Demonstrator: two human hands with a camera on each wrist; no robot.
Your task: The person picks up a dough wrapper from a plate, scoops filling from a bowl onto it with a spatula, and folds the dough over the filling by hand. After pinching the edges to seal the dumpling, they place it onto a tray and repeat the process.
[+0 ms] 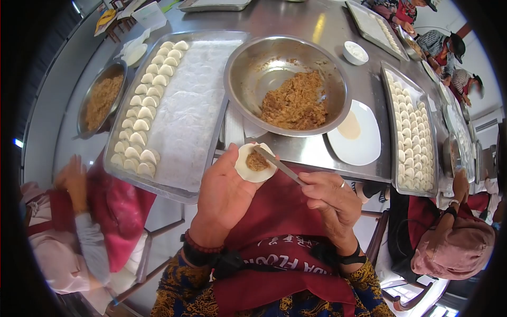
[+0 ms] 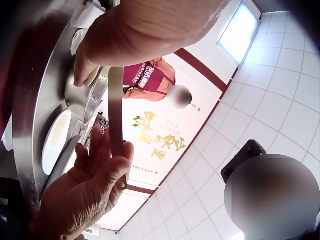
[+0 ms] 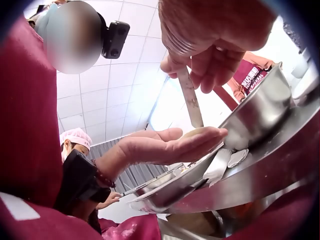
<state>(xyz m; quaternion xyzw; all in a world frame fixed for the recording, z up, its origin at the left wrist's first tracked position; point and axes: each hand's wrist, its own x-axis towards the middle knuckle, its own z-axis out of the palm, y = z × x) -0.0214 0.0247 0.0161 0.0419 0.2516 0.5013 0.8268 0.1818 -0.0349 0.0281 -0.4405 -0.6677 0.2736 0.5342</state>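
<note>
A round white wrapper (image 1: 244, 168) with brown filling (image 1: 257, 161) at its middle lies on the palm side of my left hand (image 1: 219, 193), whose fingers are extended beneath it. My right hand (image 1: 334, 201) pinches a flat metal spatula (image 1: 285, 170), its tip on the filling in the head view. In the left wrist view my right hand (image 2: 82, 200) grips the spatula (image 2: 115, 110), with my left hand (image 2: 145, 30) above. The right wrist view has the spatula (image 3: 191, 102) reaching down from my right hand (image 3: 215, 40) to my flat left hand (image 3: 160, 147).
A steel bowl (image 1: 235, 87) of filling stands beyond my hands. On the left is a tray (image 1: 182, 132) with rows of dumplings, on the right another full tray (image 1: 397, 182). A white plate (image 1: 364, 150) sits beside the bowl. Other people sit on both sides.
</note>
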